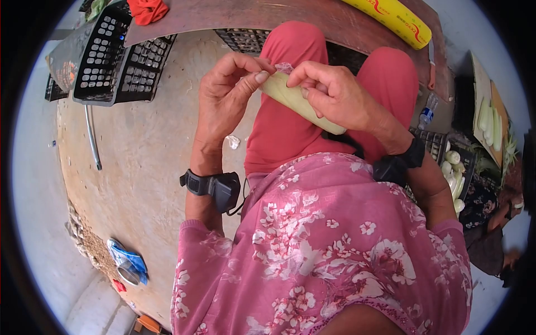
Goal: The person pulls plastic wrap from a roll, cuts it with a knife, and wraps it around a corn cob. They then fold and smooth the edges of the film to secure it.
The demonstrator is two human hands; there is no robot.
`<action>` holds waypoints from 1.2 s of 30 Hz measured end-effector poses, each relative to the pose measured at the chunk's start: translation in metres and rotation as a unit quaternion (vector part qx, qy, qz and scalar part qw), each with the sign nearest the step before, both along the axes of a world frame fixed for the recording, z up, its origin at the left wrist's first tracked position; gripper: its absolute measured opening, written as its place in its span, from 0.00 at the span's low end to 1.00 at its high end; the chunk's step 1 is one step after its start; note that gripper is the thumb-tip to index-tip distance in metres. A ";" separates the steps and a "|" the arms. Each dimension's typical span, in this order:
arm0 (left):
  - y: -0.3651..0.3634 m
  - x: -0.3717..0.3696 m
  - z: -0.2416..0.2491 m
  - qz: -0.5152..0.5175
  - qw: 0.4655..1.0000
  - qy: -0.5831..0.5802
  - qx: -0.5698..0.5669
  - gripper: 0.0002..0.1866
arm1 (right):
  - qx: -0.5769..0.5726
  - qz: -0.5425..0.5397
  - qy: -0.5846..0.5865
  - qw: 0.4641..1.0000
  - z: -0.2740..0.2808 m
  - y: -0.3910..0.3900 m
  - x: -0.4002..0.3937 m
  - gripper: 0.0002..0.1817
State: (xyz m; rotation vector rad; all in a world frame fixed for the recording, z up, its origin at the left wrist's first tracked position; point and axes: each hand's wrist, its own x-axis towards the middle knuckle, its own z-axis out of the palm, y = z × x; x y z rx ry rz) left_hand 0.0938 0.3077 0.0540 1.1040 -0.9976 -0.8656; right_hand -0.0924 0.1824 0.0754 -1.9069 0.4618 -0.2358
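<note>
Hands meet over the lap, both closed on one pale green vegetable [296, 100], long and peeled-looking, maybe a small gourd; I cannot tell the kind for sure. The left hand [226, 95] pinches its upper end between thumb and fingers, near a thin clear film [285, 67] that sits at that tip. The right hand [335, 95] wraps around the middle from the other side, fingers curled over it, so the vegetable lies slanted, its lower end pointing down past the right wrist. I judge that it is held above the red knees [296, 50] so both hands can work on the tip without support. Each wrist carries a black strapped device [215, 187].

Around the vegetable: beyond it, past the knees, a brown table [223, 17] with a yellow roll [391, 19] and a red cloth [148, 10] on top. Far left of it stand black crates [111, 56] and a metal rod [92, 137] lies on the concrete floor [145, 156]. To the right of it, a crate holds more pale vegetables [453, 173], and some others lie on a board [491, 120] further back; a plastic bottle [427, 111] stands between. Below and to the left of it, near the floor edge, a metal can rests on a blue wrapper [129, 265]. A small crumpled scrap [233, 142] lies on the floor just under the left hand.
</note>
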 end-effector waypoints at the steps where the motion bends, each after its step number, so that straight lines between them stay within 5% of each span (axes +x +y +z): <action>1: 0.000 0.000 0.000 -0.003 1.000 0.005 0.001 0.03 | 0.007 -0.002 0.002 1.000 0.001 0.000 0.000 0.11; 5: -0.001 -0.001 -0.001 -0.008 1.000 0.009 0.004 0.02 | 0.053 -0.014 0.043 0.998 0.009 0.005 0.001 0.08; 11: -0.001 0.001 -0.004 -0.002 0.999 0.032 0.017 0.03 | -0.030 -0.030 0.039 0.998 0.012 0.011 0.009 0.08; 17: 0.000 0.004 -0.004 0.003 0.991 0.126 0.036 0.04 | -0.094 -0.039 -0.070 0.992 0.002 0.014 0.008 0.06; 28: -0.005 0.007 -0.008 0.003 0.981 0.187 0.053 0.05 | -0.036 -0.044 -0.029 0.998 0.001 0.012 0.003 0.06; 36: -0.013 -0.013 -0.005 0.161 0.987 0.011 0.021 0.09 | -0.014 -0.083 -0.010 0.996 -0.004 0.013 0.007 0.05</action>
